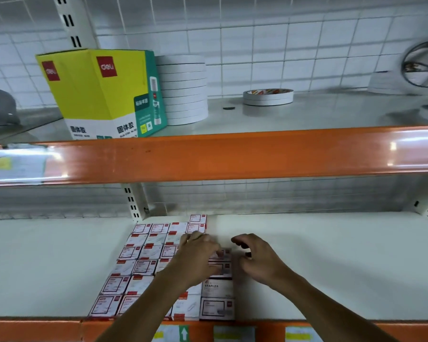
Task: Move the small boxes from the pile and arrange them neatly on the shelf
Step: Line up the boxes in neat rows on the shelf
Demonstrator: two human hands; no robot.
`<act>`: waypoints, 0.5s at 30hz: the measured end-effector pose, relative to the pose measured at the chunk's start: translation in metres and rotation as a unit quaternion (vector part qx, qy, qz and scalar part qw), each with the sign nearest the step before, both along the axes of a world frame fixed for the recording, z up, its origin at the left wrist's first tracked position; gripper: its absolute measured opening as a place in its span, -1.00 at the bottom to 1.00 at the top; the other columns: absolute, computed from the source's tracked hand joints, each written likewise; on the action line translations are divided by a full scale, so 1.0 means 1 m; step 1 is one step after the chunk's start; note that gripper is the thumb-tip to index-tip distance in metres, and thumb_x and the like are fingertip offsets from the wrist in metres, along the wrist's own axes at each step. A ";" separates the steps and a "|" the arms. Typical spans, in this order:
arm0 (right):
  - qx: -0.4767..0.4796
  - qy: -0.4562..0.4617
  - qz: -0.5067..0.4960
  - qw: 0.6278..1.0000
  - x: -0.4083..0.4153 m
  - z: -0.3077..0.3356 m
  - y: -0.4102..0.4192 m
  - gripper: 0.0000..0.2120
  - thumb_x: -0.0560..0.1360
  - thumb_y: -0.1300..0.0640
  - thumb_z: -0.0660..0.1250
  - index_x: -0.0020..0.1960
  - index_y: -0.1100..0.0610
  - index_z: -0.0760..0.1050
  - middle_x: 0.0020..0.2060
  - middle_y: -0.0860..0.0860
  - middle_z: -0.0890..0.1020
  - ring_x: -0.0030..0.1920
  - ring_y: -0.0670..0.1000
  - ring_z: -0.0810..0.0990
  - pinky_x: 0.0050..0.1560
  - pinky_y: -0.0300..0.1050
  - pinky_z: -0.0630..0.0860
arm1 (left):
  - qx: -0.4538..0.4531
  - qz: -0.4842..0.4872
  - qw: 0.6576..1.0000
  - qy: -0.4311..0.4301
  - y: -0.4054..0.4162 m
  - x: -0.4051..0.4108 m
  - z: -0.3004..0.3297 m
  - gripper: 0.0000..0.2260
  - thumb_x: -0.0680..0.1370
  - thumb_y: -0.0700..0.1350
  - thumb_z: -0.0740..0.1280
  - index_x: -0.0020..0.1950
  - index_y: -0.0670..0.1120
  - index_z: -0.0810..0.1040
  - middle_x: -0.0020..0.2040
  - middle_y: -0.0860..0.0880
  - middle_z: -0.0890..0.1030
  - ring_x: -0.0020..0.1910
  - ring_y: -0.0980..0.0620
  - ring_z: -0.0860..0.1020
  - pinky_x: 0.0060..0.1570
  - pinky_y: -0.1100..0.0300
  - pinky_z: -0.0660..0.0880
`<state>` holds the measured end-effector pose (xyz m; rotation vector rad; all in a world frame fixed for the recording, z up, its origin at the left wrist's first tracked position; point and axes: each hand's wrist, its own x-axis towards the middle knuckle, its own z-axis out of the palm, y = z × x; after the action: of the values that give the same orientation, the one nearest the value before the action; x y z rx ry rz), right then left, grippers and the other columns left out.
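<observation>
Both forearms cross the small boxes [143, 265], left hand [198, 257] pressing flat, right hand [257, 260] in loose, empty grip.

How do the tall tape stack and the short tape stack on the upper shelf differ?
The tall tape stack holds many more rolls than the short tape stack. The tall one sits beside the yellow box; the short one stands alone, showing a printed core. Both are white.

Bright overhead light, glare — motion blur, fisheye edges
</observation>
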<state>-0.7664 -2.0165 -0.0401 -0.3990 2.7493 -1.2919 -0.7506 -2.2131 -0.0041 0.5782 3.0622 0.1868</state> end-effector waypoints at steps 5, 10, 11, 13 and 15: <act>-0.016 0.006 -0.032 0.999 0.013 0.001 0.029 -0.51 0.44 0.30 0.26 0.33 -0.02 0.47 0.21 -0.14 0.50 0.20 -0.21 0.46 0.12 -0.46 0.40 | -0.057 -0.007 0.998 -0.027 0.008 -0.005 0.005 -0.49 0.53 0.16 0.35 0.47 0.16 0.37 0.48 0.12 0.36 0.50 -0.01 0.15 0.47 -0.09 0.05; -0.029 0.020 -0.068 0.997 0.025 0.009 0.060 -0.57 0.46 0.23 0.27 0.27 -0.11 0.49 0.18 -0.16 0.52 0.18 -0.16 0.50 0.11 -0.36 0.47 | -0.038 -0.022 0.998 -0.042 0.028 -0.013 0.012 -0.60 0.52 0.15 0.36 0.36 0.19 0.48 0.39 0.14 0.44 0.44 0.00 0.22 0.39 -0.06 0.12; -0.024 0.023 -0.077 0.997 0.027 0.010 0.067 -0.58 0.47 0.22 0.28 0.27 -0.11 0.49 0.17 -0.16 0.52 0.17 -0.16 0.50 0.09 -0.36 0.48 | -0.030 -0.028 0.998 -0.039 0.035 -0.014 0.015 -0.63 0.54 0.14 0.35 0.34 0.19 0.49 0.37 0.13 0.46 0.41 0.00 0.26 0.37 -0.04 0.15; 0.000 0.030 -0.097 0.995 0.032 0.013 0.088 -0.60 0.49 0.20 0.28 0.29 -0.07 0.49 0.16 -0.14 0.54 0.15 -0.17 0.51 0.05 -0.41 0.45 | -0.009 -0.045 0.998 -0.037 0.058 -0.016 0.019 -0.65 0.55 0.14 0.31 0.33 0.18 0.49 0.35 0.12 0.47 0.37 0.02 0.31 0.34 0.00 0.18; 0.025 0.035 -0.120 0.992 0.041 0.017 0.114 -0.60 0.50 0.19 0.29 0.31 -0.02 0.49 0.16 -0.11 0.56 0.14 -0.16 0.52 0.02 -0.44 0.41 | 0.009 -0.070 0.997 -0.034 0.088 -0.018 0.022 -0.66 0.56 0.17 0.28 0.33 0.19 0.49 0.33 0.14 0.47 0.35 0.05 0.34 0.32 0.02 0.18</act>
<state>-0.7256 -1.9023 -0.0231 -0.1139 2.9567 -1.2759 -0.7684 -2.1250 0.0175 0.7691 2.9435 0.2248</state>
